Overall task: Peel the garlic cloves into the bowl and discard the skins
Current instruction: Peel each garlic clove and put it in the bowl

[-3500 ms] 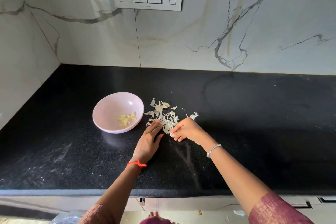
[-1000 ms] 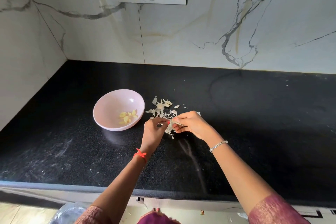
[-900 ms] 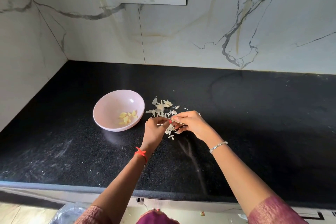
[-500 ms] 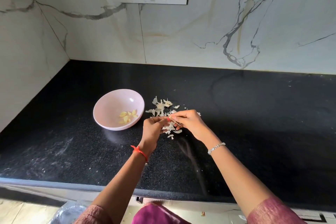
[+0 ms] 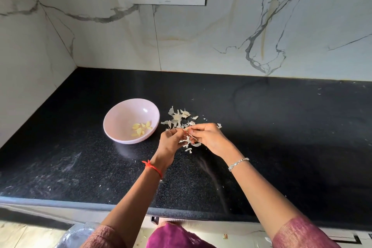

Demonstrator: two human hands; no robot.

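Above the black surface (image 5: 281, 131), the left hand (image 5: 171, 143) and right hand (image 5: 209, 139) meet fingertip to fingertip, both pinching one small garlic piece (image 5: 186, 129), with papery scraps hanging beneath. Just left sits a pink bowl (image 5: 112, 118) holding several peeled cloves (image 5: 142, 127). Beyond the hands, loose skins (image 5: 178, 116) lie heaped beside the bowl.

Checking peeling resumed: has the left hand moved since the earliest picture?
Yes: the left hand rose off the countertop, now pinching a garlic clove above the skins.
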